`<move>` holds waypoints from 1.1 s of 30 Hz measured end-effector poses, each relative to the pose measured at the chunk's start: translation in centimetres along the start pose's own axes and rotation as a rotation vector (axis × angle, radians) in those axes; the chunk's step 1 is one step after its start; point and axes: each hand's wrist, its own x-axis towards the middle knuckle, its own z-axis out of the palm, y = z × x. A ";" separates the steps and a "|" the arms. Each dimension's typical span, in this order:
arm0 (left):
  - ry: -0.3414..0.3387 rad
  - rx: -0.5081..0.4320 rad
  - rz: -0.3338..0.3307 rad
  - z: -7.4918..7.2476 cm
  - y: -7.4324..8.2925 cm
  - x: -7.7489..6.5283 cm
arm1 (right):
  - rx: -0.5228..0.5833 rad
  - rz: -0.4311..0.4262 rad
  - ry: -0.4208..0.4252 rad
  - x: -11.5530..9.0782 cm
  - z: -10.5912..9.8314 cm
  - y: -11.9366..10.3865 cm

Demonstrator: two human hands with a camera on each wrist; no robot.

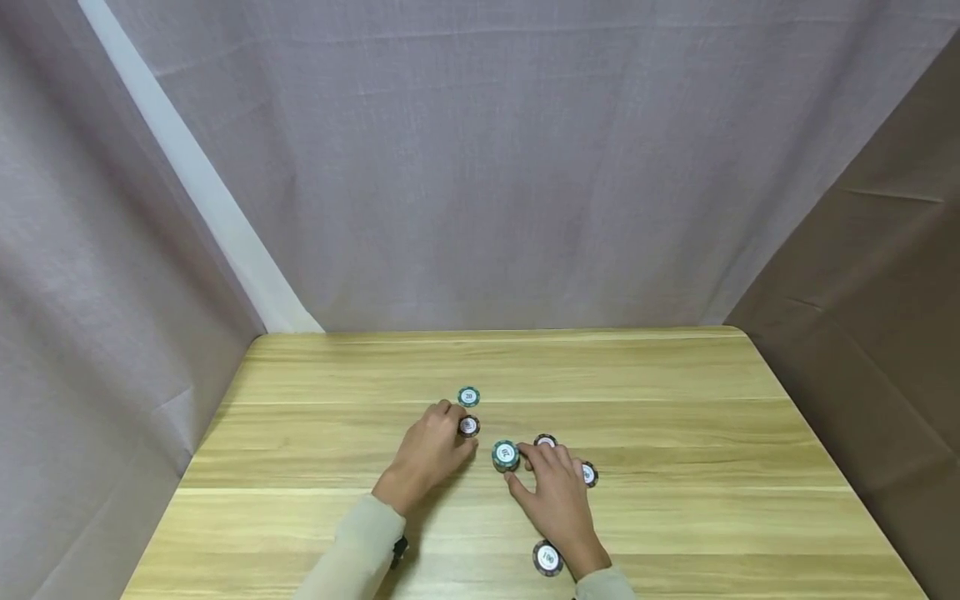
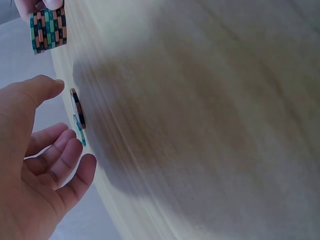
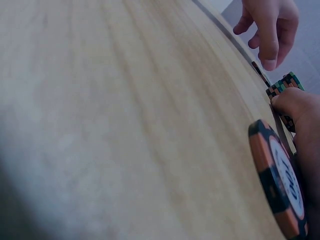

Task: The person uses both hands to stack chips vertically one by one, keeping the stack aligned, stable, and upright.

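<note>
A stack of poker chips (image 1: 506,455), topped by a green chip, stands near the middle of the table. My right hand (image 1: 558,496) pinches the stack's near right side between thumb and fingers; mixed green and dark-and-orange edges show in the left wrist view's stack (image 2: 48,30). To the left, my left hand (image 1: 429,450) hovers round a single dark chip (image 1: 468,426). Its thumb (image 2: 47,87) and fingers are spread apart, with a gap to that chip in the left wrist view. Just beyond lies a green chip (image 1: 468,396) marked 20.
Two dark chips, a far one (image 1: 546,440) and a right one (image 1: 589,475), lie partly hidden by my right hand. Another dark chip (image 1: 547,558) marked 100 lies beside the right wrist. Grey curtains (image 1: 480,167) hang behind the wooden table (image 1: 675,400).
</note>
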 end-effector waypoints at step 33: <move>0.008 -0.086 -0.066 1.2 -1.1 0.9 | -0.013 -0.005 0.006 0.1 0.0 -0.1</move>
